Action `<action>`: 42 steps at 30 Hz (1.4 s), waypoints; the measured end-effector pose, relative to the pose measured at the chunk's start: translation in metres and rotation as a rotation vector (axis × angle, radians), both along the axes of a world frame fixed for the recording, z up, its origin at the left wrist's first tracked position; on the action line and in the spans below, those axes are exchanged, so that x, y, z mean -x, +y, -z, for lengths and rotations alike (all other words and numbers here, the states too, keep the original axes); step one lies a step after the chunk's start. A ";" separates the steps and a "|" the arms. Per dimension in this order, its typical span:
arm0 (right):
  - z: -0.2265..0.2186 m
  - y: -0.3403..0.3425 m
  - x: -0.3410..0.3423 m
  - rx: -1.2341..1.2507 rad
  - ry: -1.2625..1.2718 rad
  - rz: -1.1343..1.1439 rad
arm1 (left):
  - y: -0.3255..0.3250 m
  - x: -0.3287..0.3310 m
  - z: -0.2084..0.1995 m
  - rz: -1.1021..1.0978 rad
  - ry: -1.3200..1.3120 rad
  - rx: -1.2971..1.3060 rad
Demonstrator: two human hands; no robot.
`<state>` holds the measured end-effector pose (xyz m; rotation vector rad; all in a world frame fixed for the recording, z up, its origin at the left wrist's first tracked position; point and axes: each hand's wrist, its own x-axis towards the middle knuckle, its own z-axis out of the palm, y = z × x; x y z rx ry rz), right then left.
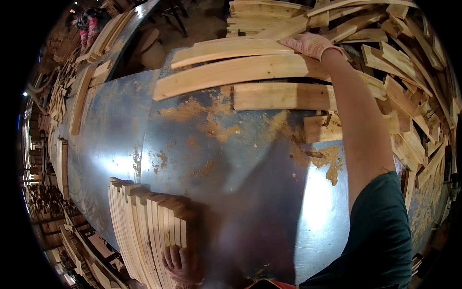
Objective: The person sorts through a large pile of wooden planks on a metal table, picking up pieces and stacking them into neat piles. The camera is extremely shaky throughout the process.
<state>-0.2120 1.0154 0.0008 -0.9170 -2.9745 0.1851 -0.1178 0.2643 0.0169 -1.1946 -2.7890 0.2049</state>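
Observation:
My right hand (315, 45), in a pinkish knit glove, reaches to the far side with its fingers closed over the far edge of a wooden board (226, 52). A second, longer board (231, 74) lies just nearer, under my wrist. Nearer still is a shorter board (279, 96), partly behind my forearm. At the lower left, my left hand (184, 264), also gloved, curls its fingers against the right side of a row of wooden slats (149, 231) standing on edge, packed side by side. My left palm is in shadow.
A metal-topped table (216, 164) carries patches of sawdust (192, 113). Loose wood offcuts (409, 62) heap along the right side. More slats (264, 14) are stacked at the far edge. Another person (86, 26) is far off at the upper left, near other boards (83, 101).

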 end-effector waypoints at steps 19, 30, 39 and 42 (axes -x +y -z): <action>-0.054 -0.413 -0.323 0.713 -0.312 0.112 | -0.028 -0.007 -0.015 0.129 -0.046 -0.248; -0.098 -0.584 -0.316 0.492 -0.201 0.249 | -0.081 -0.034 -0.039 0.164 -0.287 -0.302; -0.063 -0.806 -0.321 1.008 -0.118 0.055 | -0.134 -0.082 -0.040 -0.066 -0.629 -0.329; -0.078 -0.796 -0.336 1.016 -0.092 -0.135 | -0.158 -0.084 -0.019 0.190 -0.220 -0.067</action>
